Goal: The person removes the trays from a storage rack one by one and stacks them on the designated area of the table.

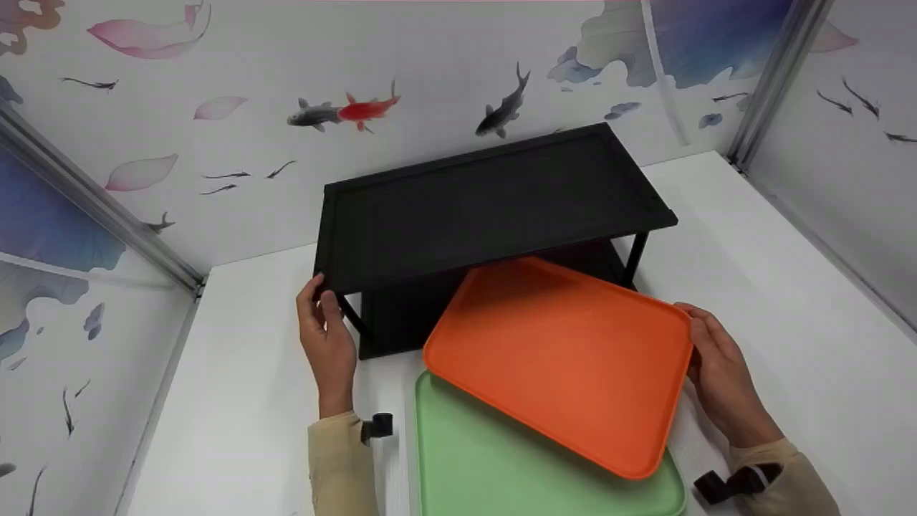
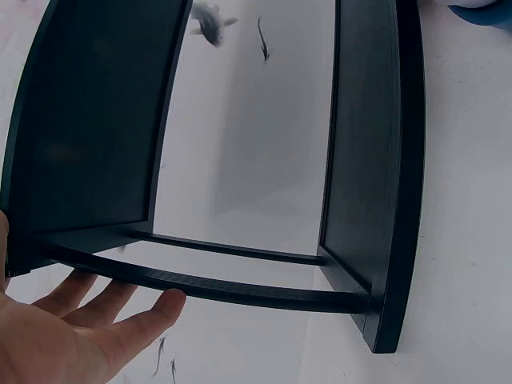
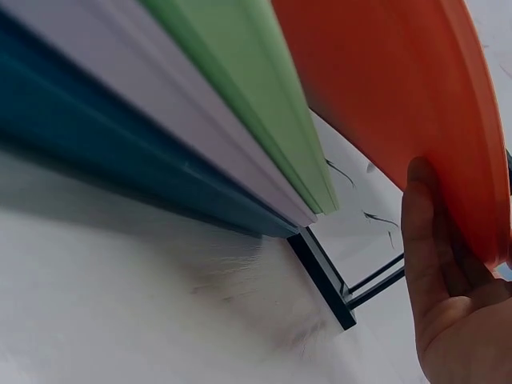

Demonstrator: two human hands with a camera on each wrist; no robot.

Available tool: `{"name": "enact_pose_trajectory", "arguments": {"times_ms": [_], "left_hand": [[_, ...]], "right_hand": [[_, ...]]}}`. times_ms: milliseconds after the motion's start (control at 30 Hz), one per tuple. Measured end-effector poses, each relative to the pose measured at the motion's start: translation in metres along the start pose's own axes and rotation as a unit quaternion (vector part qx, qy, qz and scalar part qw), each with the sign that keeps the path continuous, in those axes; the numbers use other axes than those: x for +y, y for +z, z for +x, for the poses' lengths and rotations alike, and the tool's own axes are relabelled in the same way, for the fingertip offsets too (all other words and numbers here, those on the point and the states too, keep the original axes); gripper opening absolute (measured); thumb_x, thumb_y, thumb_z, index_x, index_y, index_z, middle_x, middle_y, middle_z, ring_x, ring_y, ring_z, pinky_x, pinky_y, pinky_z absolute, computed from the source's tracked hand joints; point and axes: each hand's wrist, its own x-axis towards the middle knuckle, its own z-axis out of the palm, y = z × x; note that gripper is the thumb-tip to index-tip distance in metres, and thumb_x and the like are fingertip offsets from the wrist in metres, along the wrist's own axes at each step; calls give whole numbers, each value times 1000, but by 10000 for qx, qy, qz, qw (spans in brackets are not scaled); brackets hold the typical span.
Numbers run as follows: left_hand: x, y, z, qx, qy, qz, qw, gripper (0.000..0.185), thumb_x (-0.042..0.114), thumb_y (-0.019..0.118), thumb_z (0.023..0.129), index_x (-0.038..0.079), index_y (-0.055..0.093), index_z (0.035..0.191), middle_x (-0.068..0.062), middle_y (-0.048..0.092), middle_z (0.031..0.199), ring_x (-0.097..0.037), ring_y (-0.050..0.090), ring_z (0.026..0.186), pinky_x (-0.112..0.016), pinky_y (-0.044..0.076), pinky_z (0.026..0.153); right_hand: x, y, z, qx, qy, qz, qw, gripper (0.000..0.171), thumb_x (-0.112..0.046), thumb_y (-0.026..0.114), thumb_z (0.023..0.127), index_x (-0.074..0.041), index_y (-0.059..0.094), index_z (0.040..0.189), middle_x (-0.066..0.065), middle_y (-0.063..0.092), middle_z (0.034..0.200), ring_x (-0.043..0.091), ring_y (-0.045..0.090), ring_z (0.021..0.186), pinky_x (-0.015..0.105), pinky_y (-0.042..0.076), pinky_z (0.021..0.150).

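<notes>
A black two-tier rack (image 1: 487, 201) stands near the back wall. At its front left corner, my left hand (image 1: 329, 351) holds the upper shelf's edge, thumb and fingers around the corner by the post (image 2: 240, 293). My right hand (image 1: 723, 373) grips an orange tray (image 1: 566, 358) by its right corner. The orange tray is turned at an angle, its far end under the upper shelf and its near end over a green tray (image 1: 487, 473). From the right wrist view, fingers (image 3: 424, 240) press against the orange tray's underside.
Below the green tray, a lavender tray (image 3: 184, 104) and a dark blue tray (image 3: 144, 164) show stacked in the right wrist view. White panels (image 1: 430, 43) printed with fish close off the back and sides of the white table (image 1: 236, 401).
</notes>
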Motion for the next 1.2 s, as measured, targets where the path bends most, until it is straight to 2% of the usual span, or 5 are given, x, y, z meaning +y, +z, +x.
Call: {"name": "enact_pose_trajectory", "arguments": {"times_ms": [633, 800, 1033, 1200], "left_hand": [[0, 0, 0, 19, -18, 47, 10000, 40, 25, 46, 111, 11, 48, 148, -5, 44, 156, -22, 45, 143, -44, 39, 118], [1, 1, 0, 51, -66, 42, 10000, 39, 21, 46, 111, 11, 47, 148, -5, 45, 155, -21, 45, 143, -44, 39, 118], [6, 3, 0, 65, -102, 44, 9999, 39, 14, 41, 112, 2, 45, 148, -15, 43, 156, -30, 44, 144, -48, 38, 118], [4, 2, 0, 55, -70, 24, 10000, 39, 16, 42, 112, 6, 46, 149, -12, 44, 155, -27, 46, 142, -47, 39, 117]], "right_hand": [[0, 0, -1, 23, 59, 22, 10000, 42, -36, 41, 111, -8, 42, 142, -3, 63, 121, 7, 66, 105, 21, 57, 88], [0, 0, 0, 31, 66, -12, 10000, 42, -36, 40, 111, -7, 41, 142, -2, 63, 122, 7, 65, 104, 21, 57, 88], [1, 1, 0, 24, -23, -100, 9999, 42, -35, 40, 111, -6, 43, 142, -2, 63, 120, 7, 65, 105, 19, 56, 88], [1, 1, 0, 28, -39, -163, 9999, 42, -36, 40, 111, -6, 43, 142, -2, 64, 119, 7, 66, 104, 20, 57, 87]]}}
